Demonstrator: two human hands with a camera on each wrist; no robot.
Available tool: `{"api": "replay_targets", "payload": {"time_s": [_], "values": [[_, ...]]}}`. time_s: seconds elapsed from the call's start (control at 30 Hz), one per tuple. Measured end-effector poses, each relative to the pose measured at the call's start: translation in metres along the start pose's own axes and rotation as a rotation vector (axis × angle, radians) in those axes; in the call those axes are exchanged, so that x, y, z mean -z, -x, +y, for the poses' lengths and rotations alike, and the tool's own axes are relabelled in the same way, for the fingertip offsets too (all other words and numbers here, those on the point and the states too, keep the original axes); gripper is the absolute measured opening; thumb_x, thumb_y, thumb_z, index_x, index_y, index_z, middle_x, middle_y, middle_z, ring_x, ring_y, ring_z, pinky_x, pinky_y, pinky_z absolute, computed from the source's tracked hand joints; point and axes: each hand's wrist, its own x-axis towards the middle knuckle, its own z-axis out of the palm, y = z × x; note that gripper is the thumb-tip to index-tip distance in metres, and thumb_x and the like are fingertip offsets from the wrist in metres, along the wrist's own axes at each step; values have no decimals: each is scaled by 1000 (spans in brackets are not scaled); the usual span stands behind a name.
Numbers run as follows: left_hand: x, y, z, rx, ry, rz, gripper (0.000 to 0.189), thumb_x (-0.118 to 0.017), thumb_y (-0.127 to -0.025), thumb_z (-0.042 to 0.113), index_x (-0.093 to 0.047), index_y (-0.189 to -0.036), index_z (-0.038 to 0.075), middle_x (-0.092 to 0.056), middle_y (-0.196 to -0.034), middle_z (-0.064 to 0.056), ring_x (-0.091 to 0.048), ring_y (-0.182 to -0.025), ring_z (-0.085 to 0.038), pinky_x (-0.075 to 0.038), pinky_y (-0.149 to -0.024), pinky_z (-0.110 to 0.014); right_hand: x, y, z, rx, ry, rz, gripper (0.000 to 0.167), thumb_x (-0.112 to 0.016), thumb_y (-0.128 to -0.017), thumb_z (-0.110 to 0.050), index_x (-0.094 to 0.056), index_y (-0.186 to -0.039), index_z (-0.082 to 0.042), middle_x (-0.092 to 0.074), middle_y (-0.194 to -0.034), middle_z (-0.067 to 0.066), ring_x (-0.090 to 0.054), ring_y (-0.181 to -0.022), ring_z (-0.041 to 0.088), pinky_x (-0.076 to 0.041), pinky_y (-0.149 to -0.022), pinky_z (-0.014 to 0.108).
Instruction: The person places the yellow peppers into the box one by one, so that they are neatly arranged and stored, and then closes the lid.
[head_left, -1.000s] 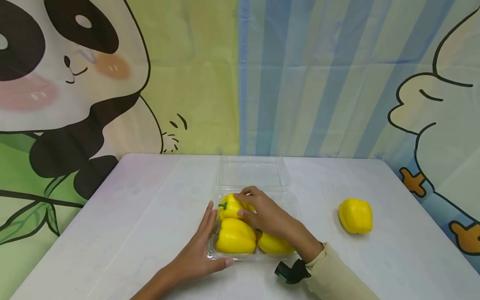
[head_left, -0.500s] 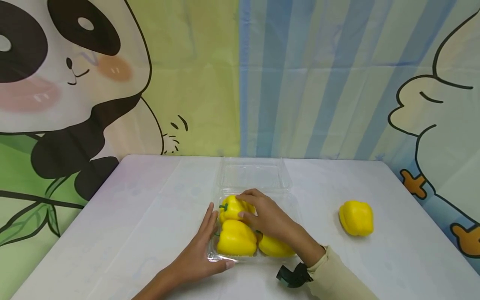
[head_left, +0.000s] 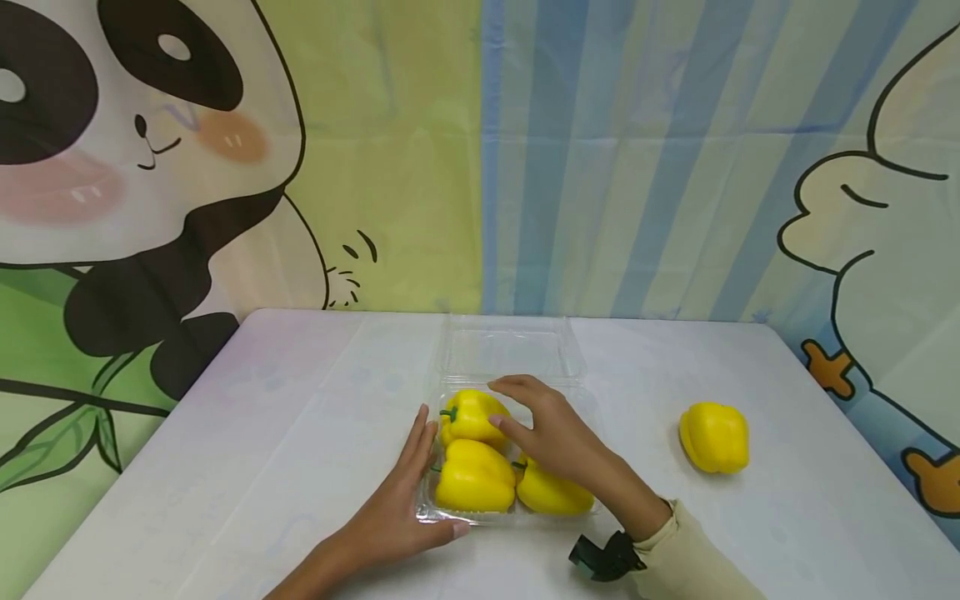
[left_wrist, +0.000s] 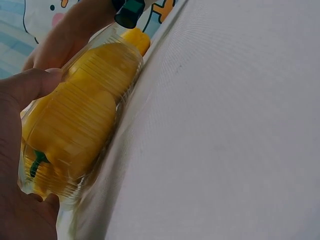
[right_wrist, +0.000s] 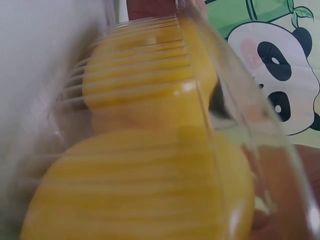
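Observation:
In the head view a clear plastic clamshell box (head_left: 442,517) stands with its lid (head_left: 510,350) folded open to the back. Three yellow bell peppers are inside: one back left (head_left: 472,414), one front left (head_left: 476,477) and one front right (head_left: 553,490). My left hand (head_left: 393,504) rests against the box's left side, fingers straight and thumb along the front corner. Above the box my right hand (head_left: 558,433) holds nothing; its fingers are spread just right of the back-left pepper. The right wrist view shows peppers (right_wrist: 140,190) through the ribbed wall.
Another yellow bell pepper (head_left: 714,437) lies on the white-covered table (head_left: 262,467), right of the box. A printed curtain (head_left: 600,167) hangs behind the table's back edge. A dark device (head_left: 607,557) is strapped at the right wrist.
The fingers of my right hand have let go of the back-left pepper and moved slightly right. That pepper stays in the box. My left hand keeps its place at the left side.

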Motion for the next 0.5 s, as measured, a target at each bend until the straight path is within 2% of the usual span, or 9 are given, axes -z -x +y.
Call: {"api": "replay_targets", "payload": {"time_s": [0.27, 0.5], "values": [[-1, 1, -1, -6, -12, 4, 121, -79, -73, 55, -2, -157, 15, 12, -162, 3, -8, -146, -24, -21, -108, -62, 10, 6, 6, 20, -2, 30, 40, -62, -97, -18, -57, -135, -8, -55, -135, 6, -51, -126, 25, -44, -101, 45], [-1, 0, -1, 13, -14, 3, 122, -79, -72, 55, 0, -158, 17, 11, -162, 4, -10, -145, -22, -22, -108, -60, 15, 13, 11, 18, 16, 48, 41, -62, -96, -16, -56, -136, -7, -54, -136, 7, -51, -125, 27, -45, -100, 46]]}}
